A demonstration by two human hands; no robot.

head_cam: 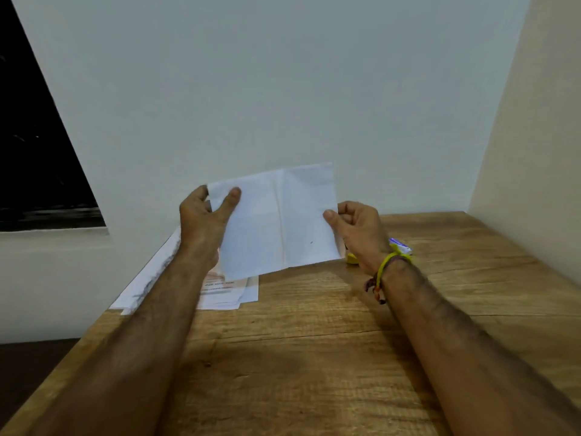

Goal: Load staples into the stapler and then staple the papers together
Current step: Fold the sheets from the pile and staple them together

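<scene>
I hold a creased white sheet of paper upright above the wooden table. My left hand pinches its upper left edge, thumb on the near face. My right hand pinches its right edge between thumb and fingers. More papers, one with printed text, lie flat on the table under my left forearm. A yellow object and a small blue-and-white box peek out behind my right wrist; most of both is hidden. No stapler is plainly visible.
A pale wall stands right behind the table, and a side wall closes in on the right. A dark window is at the left. The table's left edge runs diagonally, with dark floor beyond it.
</scene>
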